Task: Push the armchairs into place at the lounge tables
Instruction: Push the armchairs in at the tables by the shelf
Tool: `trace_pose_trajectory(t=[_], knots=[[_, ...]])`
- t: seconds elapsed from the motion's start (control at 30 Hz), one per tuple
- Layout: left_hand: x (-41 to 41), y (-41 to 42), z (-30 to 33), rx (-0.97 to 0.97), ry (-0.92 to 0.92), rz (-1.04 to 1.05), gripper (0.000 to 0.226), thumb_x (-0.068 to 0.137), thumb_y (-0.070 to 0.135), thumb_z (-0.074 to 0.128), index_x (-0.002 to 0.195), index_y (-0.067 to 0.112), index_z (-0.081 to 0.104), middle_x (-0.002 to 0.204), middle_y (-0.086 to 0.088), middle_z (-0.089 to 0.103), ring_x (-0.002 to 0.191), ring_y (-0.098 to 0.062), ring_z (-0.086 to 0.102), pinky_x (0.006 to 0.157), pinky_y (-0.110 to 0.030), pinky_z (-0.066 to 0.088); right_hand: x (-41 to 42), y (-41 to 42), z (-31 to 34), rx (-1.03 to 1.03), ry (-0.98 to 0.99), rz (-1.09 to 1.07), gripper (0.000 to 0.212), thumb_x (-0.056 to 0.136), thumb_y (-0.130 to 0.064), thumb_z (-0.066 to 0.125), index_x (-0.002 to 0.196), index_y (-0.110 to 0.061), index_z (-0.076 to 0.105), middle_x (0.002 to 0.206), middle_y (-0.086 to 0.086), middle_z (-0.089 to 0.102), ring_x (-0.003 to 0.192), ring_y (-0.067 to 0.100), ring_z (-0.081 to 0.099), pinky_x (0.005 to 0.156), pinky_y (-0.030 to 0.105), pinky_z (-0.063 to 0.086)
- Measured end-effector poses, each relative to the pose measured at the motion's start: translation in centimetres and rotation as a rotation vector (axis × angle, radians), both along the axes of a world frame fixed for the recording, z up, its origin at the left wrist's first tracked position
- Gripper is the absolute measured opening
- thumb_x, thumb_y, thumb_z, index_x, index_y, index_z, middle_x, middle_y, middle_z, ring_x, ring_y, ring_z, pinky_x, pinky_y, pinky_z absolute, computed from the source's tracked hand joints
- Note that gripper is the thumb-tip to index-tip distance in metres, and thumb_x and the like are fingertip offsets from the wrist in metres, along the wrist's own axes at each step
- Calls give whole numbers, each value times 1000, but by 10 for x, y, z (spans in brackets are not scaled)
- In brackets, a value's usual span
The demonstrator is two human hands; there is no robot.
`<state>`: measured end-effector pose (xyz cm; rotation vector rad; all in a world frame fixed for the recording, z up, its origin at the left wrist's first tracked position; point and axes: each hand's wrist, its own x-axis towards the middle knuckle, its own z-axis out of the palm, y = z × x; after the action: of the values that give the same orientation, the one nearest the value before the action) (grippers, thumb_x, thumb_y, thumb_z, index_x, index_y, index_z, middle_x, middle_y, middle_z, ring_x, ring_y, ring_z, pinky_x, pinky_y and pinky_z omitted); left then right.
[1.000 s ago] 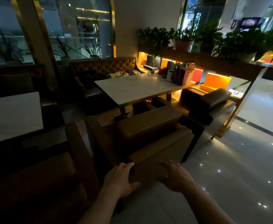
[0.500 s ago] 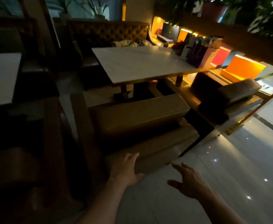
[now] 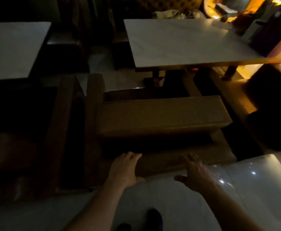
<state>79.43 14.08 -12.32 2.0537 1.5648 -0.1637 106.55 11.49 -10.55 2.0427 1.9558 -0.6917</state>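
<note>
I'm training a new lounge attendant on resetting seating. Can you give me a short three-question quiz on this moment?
1. True or false: both hands are on the back of the armchair.
2. Which table does this armchair face? A) the white table on the left B) the white table on the right
3. Fill in: the floor beside the right hand is glossy and shows ____ of lights.

Key
1. True: the left hand and the right hand both rest on the top edge of the backrest.
2. B
3. Reflections
</note>
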Motion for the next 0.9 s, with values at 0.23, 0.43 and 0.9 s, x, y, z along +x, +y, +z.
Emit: trace_pose_trajectory(t=[0.23, 0.43, 0.9], knots=[[24, 19, -38, -18, 98, 72, 106, 61, 60, 81, 149, 39, 24, 147, 5, 36, 131, -22, 36, 112, -44, 28, 36, 57, -44, -128, -95, 156, 123, 69, -68, 72, 149, -47, -19, 163, 6, -21, 147, 39, -20, 112, 73, 4], [20, 11, -61, 64, 102, 159, 108, 64, 62, 77, 150, 42, 15, 153, 7, 30, 139, -21, 27, 119, -43, 17, 31, 57, -67, -96, -83, 156, 111, 75, -71, 65, 151, -46, -13, 164, 11, -12, 147, 47, -13, 115, 70, 14], [21, -9, -75, 132, 0, 253, 95, 71, 57, 74, 150, 42, 22, 152, 8, 32, 140, -19, 27, 120, -39, 14, 29, 38, -71, 24, -83, 184, 100, 82, -67, 60, 155, -40, -3, 164, 15, -1, 147, 47, -7, 117, 67, 13]])
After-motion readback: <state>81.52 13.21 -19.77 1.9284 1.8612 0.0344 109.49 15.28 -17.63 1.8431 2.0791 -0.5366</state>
